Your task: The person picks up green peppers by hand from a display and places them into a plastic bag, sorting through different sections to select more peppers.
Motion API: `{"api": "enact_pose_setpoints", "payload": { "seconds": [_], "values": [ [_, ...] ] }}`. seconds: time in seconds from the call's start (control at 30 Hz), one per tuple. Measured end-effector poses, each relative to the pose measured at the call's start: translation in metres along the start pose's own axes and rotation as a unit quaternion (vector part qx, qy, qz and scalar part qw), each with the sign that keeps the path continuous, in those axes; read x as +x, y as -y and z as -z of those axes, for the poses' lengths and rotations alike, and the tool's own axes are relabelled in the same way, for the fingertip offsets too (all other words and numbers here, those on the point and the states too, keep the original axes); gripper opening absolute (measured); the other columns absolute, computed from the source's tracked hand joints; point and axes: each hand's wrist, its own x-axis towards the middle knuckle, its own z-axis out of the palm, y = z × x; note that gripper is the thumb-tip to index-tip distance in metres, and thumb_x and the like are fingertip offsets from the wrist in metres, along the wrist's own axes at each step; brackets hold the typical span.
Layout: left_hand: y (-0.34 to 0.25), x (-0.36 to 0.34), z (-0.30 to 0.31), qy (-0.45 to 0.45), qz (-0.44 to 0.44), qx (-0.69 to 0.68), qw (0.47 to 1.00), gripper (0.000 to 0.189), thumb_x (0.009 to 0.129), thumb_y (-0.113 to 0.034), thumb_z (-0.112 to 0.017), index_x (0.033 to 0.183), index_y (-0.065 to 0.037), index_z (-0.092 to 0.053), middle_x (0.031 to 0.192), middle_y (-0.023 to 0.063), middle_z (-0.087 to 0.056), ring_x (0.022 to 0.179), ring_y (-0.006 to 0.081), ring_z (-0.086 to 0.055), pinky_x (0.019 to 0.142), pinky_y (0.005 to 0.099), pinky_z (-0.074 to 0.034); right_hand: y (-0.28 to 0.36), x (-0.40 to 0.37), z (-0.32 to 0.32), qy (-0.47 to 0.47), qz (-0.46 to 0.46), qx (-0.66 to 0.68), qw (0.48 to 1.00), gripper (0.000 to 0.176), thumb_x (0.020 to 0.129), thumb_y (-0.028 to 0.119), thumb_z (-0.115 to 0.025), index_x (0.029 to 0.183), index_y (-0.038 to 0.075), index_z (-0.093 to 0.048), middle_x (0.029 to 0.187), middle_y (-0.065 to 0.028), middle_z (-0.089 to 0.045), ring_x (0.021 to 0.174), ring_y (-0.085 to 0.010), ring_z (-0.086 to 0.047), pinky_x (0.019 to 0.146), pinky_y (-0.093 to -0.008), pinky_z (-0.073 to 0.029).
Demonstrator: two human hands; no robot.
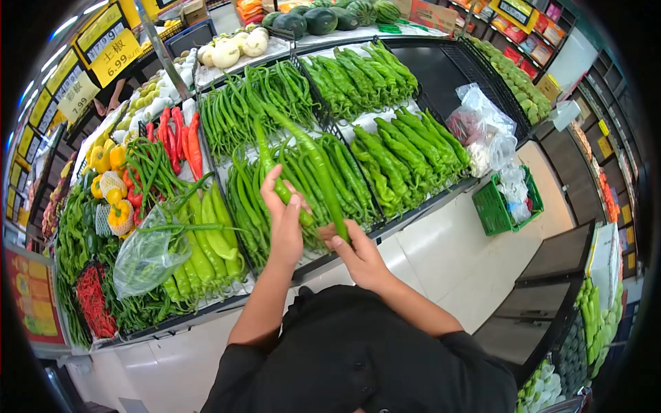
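Note:
My left hand is closed around a long green chili pepper, which points up and away from me. Between the thumb and fingers of my right hand is the lower end of a second, longer green chili pepper, slanting up to the left. Both are above the display of thin green chili peppers. A clear plastic bag with some green peppers at its opening lies to the left, on pale green peppers.
Wrinkled green peppers fill trays to the right. Red peppers and yellow bell peppers lie at the left. Filled plastic bags rest on the stand's right end, above a green basket on the floor. Watermelons are at the back.

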Motion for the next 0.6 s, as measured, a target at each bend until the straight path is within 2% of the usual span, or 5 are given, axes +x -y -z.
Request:
{"api": "enact_pose_setpoints", "payload": {
  "seconds": [0.13,0.23,0.27,0.4,0.6],
  "values": [
    [-0.001,0.015,-0.04,-0.035,0.028,-0.143,0.989,0.07,0.096,-0.012,-0.049,0.156,-0.016,-0.014,0.109,0.0067,-0.048,0.084,0.0165,-0.049,0.075,0.0323,-0.044,-0.001,-0.005,0.064,-0.021,0.047,0.007,0.999,0.026,0.104,0.015,-0.046,0.125,-0.001,-0.049,0.115,-0.0125,-0.064,0.107,-0.0205,-0.062,0.096,-0.0354,-0.047],
    [0.014,0.028,-0.047,-0.063,0.028,-0.165,0.984,0.067,0.096,-0.008,-0.047,0.156,-0.014,-0.017,0.109,0.0068,-0.049,0.083,0.0168,-0.049,0.075,0.0327,-0.044,0.011,-0.015,0.108,-0.012,0.023,0.061,0.998,0.026,0.104,0.015,-0.046,0.125,0.0,-0.047,0.115,-0.0118,-0.063,0.103,-0.0179,-0.062,0.094,-0.0345,-0.048],
    [0.023,0.034,-0.046,-0.064,0.016,-0.166,0.984,0.059,0.097,-0.008,-0.047,0.152,-0.009,-0.025,0.109,0.0069,-0.052,0.084,0.0166,-0.05,0.075,0.0331,-0.045,0.013,-0.017,0.121,-0.011,0.021,0.044,0.999,0.026,0.104,0.013,-0.045,0.127,0.0,-0.045,0.114,-0.0111,-0.061,0.098,-0.0161,-0.061,0.09,-0.0333,-0.049],
    [0.039,0.052,-0.043,-0.091,0.011,-0.122,0.988,0.046,0.098,-0.009,-0.051,0.142,-0.005,-0.036,0.112,0.0071,-0.057,0.088,0.0158,-0.053,0.075,0.0321,-0.046,0.007,-0.023,0.158,-0.021,0.03,0.073,0.997,0.026,0.104,0.011,-0.045,0.127,0.0,-0.044,0.113,-0.0104,-0.061,0.094,-0.0148,-0.06,0.086,-0.0318,-0.049],
    [0.052,0.136,-0.004,-0.165,0.004,0.007,0.986,0.051,0.098,-0.001,-0.048,0.147,-0.002,-0.034,0.116,0.0077,-0.058,0.088,0.0139,-0.055,0.074,0.0286,-0.047,-0.002,-0.029,0.181,-0.043,0.02,0.089,0.995,0.024,0.103,0.01,-0.045,0.126,0.001,-0.046,0.112,-0.0097,-0.061,0.091,-0.0135,-0.058,0.085,-0.0304,-0.048]
  ]
}}
